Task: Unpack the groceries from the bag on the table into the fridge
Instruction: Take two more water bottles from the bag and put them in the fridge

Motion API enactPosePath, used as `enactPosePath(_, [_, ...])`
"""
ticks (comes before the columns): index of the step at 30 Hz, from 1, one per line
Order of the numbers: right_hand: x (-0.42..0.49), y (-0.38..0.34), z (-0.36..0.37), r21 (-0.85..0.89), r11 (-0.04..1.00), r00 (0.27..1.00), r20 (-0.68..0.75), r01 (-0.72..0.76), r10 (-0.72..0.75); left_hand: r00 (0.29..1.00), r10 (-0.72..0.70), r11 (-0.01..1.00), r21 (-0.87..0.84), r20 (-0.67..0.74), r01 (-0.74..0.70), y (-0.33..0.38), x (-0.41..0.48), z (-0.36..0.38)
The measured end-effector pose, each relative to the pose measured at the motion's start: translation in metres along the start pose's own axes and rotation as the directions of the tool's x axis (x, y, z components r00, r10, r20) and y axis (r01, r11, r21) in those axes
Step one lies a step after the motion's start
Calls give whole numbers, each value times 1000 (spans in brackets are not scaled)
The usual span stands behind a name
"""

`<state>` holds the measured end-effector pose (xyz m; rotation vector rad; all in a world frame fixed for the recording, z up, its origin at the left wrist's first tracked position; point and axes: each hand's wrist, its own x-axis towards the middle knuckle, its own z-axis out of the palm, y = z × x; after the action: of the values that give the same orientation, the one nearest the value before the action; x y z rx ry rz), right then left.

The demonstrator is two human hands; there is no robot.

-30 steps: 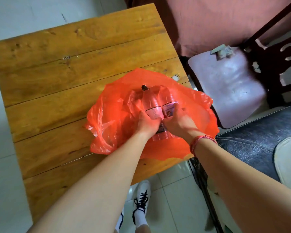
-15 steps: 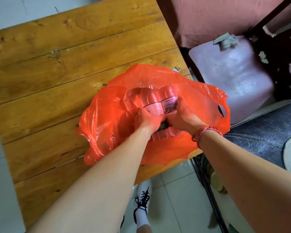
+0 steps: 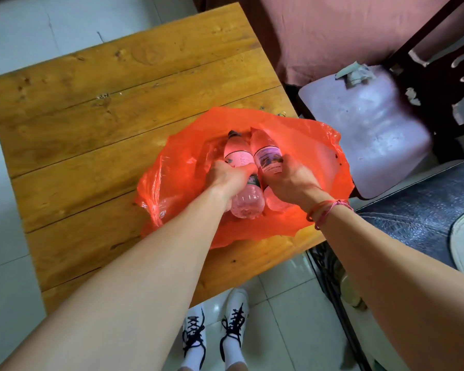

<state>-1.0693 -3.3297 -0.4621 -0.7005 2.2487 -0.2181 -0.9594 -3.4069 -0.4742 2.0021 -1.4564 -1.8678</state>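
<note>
As left hand (image 3: 225,179) grips dark-capped bottle (image 3: 237,156), right hand (image 3: 292,184) second bottle (image 3: 268,155), top under bag (image 3: 319,148).

Wooden table (image 3: 97,145) under crumpled orange bag (image 3: 314,145).

so there's this crinkly see-through orange bag (image 3: 308,148) spread wide open by the wooden table's (image 3: 118,103) 4 o'clock corner, with a dark-capped clear bottle (image 3: 237,156) inside and a second labelled bottle (image 3: 269,158) touching it at 3 o'clock, both necks pointing to 12.
</note>
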Motion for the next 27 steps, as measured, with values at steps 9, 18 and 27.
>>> enactPosePath(9, [-43, -29, -22, 385, 917, 989, 135, -101, 52, 999, 23, 1000, 10, 36, -23, 27, -47, -48])
enactPosePath(18, [-139, -47, -49, 532, 797, 942, 309, -287, 133, 990, 9, 1000, 27, 144, -13, 31, -129, -102])
enactPosePath(27, [-239, -45, -91, 721, 663, 948, 314, -203, -52, 954, 131, 991, -34, 269, -126, 44, -220, -168])
